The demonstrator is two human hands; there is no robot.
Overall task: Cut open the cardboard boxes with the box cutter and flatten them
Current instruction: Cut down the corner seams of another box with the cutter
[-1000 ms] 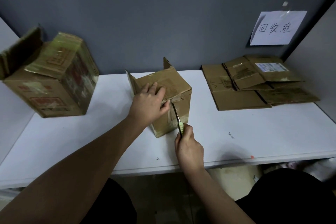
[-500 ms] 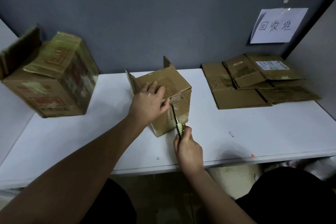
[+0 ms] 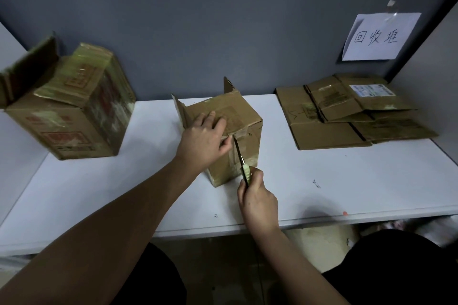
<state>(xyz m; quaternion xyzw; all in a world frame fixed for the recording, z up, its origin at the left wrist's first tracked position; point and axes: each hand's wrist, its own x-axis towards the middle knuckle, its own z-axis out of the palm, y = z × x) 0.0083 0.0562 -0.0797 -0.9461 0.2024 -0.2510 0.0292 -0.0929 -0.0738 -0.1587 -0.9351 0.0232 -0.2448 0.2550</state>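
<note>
A small brown cardboard box lies on its side in the middle of the white table, flaps open toward the back. My left hand presses flat on its top near the front edge. My right hand grips a box cutter with a pale green handle. The blade points up against the taped front face, its tip near the box's top edge beside my left thumb. A bigger taped box stands at the left with one flap raised.
A stack of flattened cartons lies at the back right under a handwritten paper sign on the grey partition. A grey side wall closes the right end. Bare tabletop lies between the boxes and along the front edge.
The blade and my right hand have shifted slightly, staying on the box's front face. My left hand keeps the same hold on top.
</note>
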